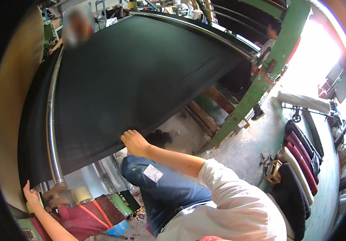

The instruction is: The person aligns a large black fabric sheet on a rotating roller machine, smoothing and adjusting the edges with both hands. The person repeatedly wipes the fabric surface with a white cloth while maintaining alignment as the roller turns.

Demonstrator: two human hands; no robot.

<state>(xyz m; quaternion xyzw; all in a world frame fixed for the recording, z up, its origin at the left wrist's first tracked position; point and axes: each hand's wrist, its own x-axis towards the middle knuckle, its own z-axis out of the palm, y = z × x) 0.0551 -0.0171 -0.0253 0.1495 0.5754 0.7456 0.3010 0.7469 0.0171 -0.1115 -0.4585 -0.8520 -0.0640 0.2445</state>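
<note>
A wide sheet of black fabric (140,76) stretches over the machine's rollers and fills the middle of the view. My right hand (134,142) is at the fabric's near edge, its fingers curled closed over that edge. Down at the lower left, my left hand (30,193) touches the fabric's near left corner, with at least one finger stretched upward. Close by it, a shiny metal roller (52,120) runs across the fabric and ends in a rusty gear (57,202). My left palm is partly hidden from sight.
Another person (76,28) stands at the far left, beside the fabric. A second person (267,44) is behind a green machine post (257,88). Several fabric rolls (301,160) lie on the right-hand floor near a small wooden stool (274,172). Maroon cloth (80,217) covers a near machine part.
</note>
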